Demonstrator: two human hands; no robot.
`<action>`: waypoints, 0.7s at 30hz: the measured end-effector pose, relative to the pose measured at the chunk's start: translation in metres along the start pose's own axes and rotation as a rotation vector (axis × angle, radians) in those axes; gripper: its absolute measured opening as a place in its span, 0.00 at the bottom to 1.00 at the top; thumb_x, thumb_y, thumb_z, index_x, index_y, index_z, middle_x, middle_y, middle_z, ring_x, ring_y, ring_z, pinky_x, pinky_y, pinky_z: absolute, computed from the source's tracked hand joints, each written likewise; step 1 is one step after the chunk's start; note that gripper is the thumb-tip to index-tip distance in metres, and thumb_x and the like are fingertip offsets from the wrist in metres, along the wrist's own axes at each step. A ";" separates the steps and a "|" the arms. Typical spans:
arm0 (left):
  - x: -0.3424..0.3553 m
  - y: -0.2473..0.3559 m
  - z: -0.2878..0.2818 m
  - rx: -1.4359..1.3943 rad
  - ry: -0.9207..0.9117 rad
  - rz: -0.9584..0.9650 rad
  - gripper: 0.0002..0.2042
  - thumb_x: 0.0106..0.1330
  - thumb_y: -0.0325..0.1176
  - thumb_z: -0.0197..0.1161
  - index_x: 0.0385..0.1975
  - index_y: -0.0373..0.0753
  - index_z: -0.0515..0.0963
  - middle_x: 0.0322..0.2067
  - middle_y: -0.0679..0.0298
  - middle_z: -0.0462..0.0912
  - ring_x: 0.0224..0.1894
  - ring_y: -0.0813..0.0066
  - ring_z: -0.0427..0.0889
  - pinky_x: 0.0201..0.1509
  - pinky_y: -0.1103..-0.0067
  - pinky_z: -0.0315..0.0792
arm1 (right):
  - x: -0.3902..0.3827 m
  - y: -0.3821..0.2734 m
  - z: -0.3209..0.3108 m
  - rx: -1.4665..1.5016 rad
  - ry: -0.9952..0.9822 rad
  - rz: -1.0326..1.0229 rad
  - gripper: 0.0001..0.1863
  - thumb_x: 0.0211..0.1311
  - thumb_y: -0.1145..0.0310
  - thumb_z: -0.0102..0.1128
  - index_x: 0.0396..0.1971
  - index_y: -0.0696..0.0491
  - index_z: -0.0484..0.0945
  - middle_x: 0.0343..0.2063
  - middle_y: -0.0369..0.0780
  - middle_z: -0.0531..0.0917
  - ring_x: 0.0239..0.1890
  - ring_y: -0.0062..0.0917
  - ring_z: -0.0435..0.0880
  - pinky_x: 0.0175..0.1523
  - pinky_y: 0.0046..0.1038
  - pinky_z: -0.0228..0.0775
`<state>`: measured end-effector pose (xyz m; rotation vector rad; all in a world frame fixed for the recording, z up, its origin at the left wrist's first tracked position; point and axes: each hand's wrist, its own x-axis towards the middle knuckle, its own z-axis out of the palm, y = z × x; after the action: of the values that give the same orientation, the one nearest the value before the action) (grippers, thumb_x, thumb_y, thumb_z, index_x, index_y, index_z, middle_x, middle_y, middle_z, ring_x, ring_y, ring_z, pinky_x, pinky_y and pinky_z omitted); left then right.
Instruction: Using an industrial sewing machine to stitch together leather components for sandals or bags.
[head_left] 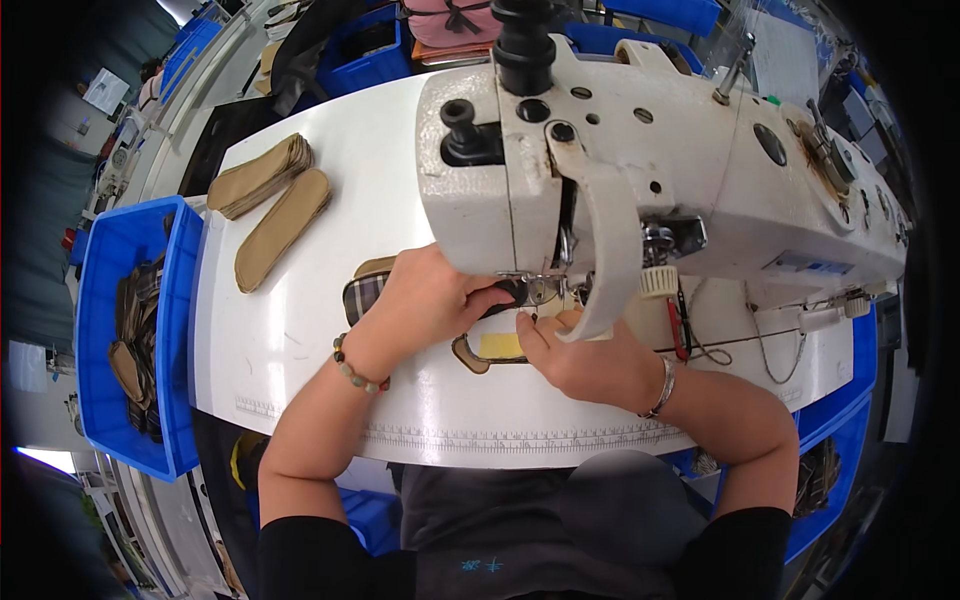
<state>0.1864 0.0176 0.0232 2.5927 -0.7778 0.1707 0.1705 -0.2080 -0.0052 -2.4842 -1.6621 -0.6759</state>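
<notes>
A white sewing machine (650,130) stands over the white table. My left hand (425,300) pinches a plaid piece with dark edging (367,298) under the machine's presser foot, with a tan layer showing behind it. My right hand (590,355) is just right of the needle area, fingers curled and partly behind the white guard; what they hold is hidden. Below the needle area, beside my right fingertips, lies a tan-edged piece with a yellow patch (500,346) on it.
Two tan insole-shaped stacks (280,227) lie at the table's left. A blue bin of plaid pieces (95,300) sits beyond the left edge. Red-handled snips (676,330) and a cord lie right of my right hand. More blue bins (840,480) are below right.
</notes>
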 end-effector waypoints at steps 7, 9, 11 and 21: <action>-0.001 0.002 0.003 0.039 0.014 -0.027 0.09 0.52 0.37 0.73 0.32 0.44 0.87 0.29 0.63 0.84 0.33 0.60 0.82 0.34 0.69 0.75 | -0.008 -0.002 0.009 0.080 0.143 0.041 0.19 0.45 0.71 0.60 0.41 0.61 0.82 0.17 0.37 0.78 0.17 0.25 0.77 0.26 0.28 0.70; 0.000 -0.002 0.008 -0.006 0.065 0.004 0.09 0.52 0.37 0.73 0.33 0.44 0.87 0.31 0.62 0.84 0.34 0.59 0.82 0.37 0.68 0.76 | -0.006 0.000 0.009 0.033 0.146 0.102 0.19 0.46 0.71 0.60 0.41 0.61 0.83 0.17 0.37 0.78 0.17 0.25 0.78 0.25 0.29 0.70; 0.002 0.000 0.010 -0.023 0.093 0.016 0.10 0.51 0.36 0.74 0.33 0.44 0.87 0.32 0.62 0.84 0.34 0.59 0.82 0.37 0.68 0.76 | -0.009 0.001 0.014 0.060 0.087 0.138 0.19 0.46 0.71 0.60 0.41 0.61 0.83 0.16 0.36 0.77 0.18 0.25 0.78 0.25 0.30 0.70; 0.003 0.007 0.007 -0.067 0.147 -0.024 0.17 0.44 0.32 0.77 0.37 0.45 0.87 0.39 0.62 0.84 0.43 0.55 0.81 0.49 0.63 0.73 | -0.005 0.005 0.005 -0.166 -0.568 -0.060 0.26 0.48 0.85 0.55 0.53 0.61 0.72 0.43 0.34 0.79 0.43 0.13 0.78 0.40 0.17 0.76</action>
<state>0.1848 0.0080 0.0197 2.4930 -0.6872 0.3183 0.1750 -0.2123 -0.0110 -2.9494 -1.9163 -0.1065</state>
